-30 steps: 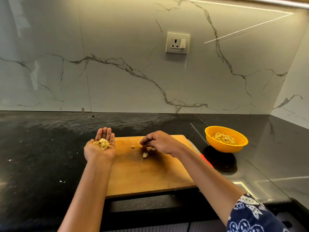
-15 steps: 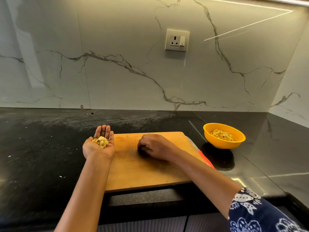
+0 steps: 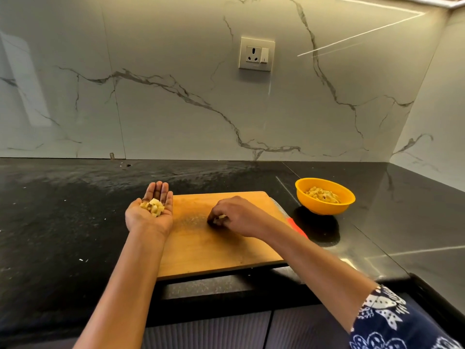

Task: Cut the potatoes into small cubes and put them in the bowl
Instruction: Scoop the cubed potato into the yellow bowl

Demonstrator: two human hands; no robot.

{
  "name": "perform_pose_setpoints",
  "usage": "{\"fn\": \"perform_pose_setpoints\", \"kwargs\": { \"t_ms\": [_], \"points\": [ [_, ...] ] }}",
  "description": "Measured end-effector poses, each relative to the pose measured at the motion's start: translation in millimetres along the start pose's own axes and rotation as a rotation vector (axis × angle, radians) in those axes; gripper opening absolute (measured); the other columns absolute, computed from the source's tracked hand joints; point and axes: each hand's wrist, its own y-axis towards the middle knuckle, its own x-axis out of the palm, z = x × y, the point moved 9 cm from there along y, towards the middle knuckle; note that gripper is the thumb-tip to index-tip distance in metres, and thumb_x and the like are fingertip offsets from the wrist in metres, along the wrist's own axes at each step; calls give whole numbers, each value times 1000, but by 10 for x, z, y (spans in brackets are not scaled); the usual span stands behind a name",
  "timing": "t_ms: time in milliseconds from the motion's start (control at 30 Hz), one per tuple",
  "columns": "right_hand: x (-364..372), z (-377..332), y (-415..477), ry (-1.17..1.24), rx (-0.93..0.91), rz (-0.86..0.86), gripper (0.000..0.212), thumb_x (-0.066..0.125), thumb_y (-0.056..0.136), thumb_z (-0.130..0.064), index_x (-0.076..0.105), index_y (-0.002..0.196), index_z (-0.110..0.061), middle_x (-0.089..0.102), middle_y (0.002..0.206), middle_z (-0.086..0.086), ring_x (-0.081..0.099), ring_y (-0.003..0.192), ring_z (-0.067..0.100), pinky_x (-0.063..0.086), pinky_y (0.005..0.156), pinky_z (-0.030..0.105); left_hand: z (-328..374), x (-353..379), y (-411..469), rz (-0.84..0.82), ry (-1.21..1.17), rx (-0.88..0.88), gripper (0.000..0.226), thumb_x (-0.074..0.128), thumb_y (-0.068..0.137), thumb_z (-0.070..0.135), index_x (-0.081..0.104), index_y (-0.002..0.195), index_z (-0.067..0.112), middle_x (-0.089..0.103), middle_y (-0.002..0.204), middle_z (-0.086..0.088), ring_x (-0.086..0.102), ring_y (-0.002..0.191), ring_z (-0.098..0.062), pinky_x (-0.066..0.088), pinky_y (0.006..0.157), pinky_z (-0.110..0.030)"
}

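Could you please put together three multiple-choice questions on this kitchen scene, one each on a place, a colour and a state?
1. Where does the bowl stand?
A. on the counter, right of the cutting board
B. on the board
C. left of the board
2. What colour is the bowl?
A. white
B. green
C. orange
3. How is the left hand?
A. gripping a knife
B. palm up, carrying potato cubes
C. flat on the counter
Key: 1 A, it sits past the board's right edge; 2 C, its wall is orange; 3 B, cubes lie on the open palm.
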Motion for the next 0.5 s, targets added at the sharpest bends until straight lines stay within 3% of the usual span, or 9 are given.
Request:
{"fn": "perform_pose_setpoints", "kwargs": {
  "t_ms": [200, 333, 500],
  "points": [
    [-78, -5, 180, 74, 135, -118, 26, 67, 86, -11, 67, 112, -11, 64, 110, 6, 57, 92, 15, 48, 79, 23, -4, 3, 0, -8, 6, 0, 50, 24, 103, 30, 67, 97, 6, 72, 96, -10, 70, 87, -21, 56, 76, -32],
    [-46, -74, 322, 3, 190, -151, 24, 67, 85, -10, 67, 109, -8, 65, 104, 9, 62, 93, 21, 48, 73, 23, -6, 6, -4, -15, 20, 0, 49, 23, 103, 30, 66, 98, 7, 71, 97, -9, 70, 88, -21, 56, 77, -32],
    [-2, 102, 381, 141, 306, -313, 20, 64, 87, -9, 67, 106, -4, 67, 101, 11, 61, 81, 17, 50, 64, 21, -38, 14, -28, -21, 38, -10, 48, 24, 103, 29, 66, 98, 7, 70, 99, -9, 69, 90, -20, 55, 77, -32]
  ]
}}
